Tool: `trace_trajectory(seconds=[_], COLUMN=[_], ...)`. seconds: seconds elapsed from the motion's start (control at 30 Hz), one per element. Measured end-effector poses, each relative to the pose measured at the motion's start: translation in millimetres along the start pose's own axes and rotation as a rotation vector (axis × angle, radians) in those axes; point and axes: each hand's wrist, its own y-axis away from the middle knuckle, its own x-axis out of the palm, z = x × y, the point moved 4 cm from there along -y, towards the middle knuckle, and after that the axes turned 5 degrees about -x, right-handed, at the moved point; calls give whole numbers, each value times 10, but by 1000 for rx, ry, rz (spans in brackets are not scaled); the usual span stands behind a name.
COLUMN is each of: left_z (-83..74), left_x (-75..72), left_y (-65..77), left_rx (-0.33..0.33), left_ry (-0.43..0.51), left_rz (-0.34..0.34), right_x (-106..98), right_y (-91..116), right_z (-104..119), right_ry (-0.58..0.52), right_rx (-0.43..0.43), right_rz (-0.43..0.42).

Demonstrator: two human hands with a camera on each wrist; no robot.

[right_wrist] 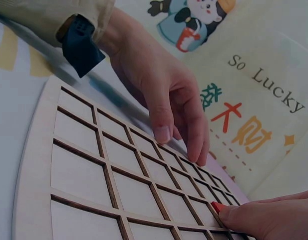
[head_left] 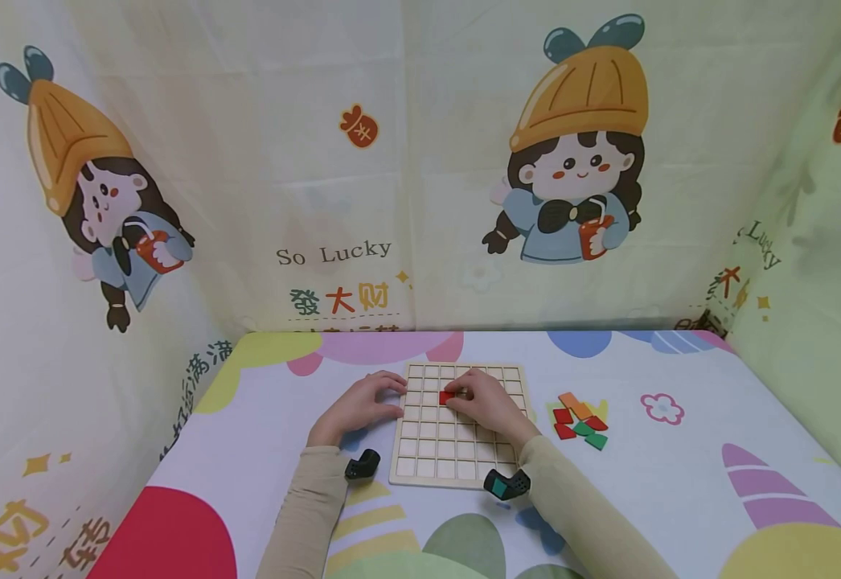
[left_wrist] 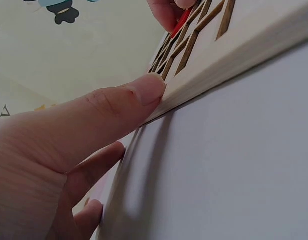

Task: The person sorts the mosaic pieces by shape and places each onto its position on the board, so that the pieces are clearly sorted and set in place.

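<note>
A light wooden grid board [head_left: 408, 476] with square cells lies flat on the table. My right hand [head_left: 489, 406] is over its upper middle, thumb and finger pinching a small red square tile [head_left: 445, 398] at one of the cells. In the right wrist view only a corner of the red tile [right_wrist: 218, 205] shows beside the thumb. My left hand [head_left: 361, 406] rests at the board's left edge, fingers relaxed and apart. The left wrist view shows its thumb [left_wrist: 149, 90] against the wooden rim, the other fingers lower along the edge.
Right of the board lies a loose pile of flat pieces: an orange piece [head_left: 575, 405], several red ones and green pieces [head_left: 596, 441]. A patterned cloth [head_left: 457, 201] hangs behind the table and at both sides. A dark device is strapped on each wrist.
</note>
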Motion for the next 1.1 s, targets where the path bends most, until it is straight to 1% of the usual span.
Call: trace_trajectory(seconds=[0.5, 0.8, 1.1], left_z=[16, 5, -1], left_x=[6, 4, 1], left_y=[-4, -1, 12], left_rx=[1, 27, -3], left_ry=[-18, -30, -20], left_rz=[9, 8, 12], right_x=[-8, 5, 14], right_y=[6, 8, 12], right_z=[19, 0, -4], right_ry=[-7, 12, 16], right_rx=[7, -16, -23], right_rz=[-4, -8, -11])
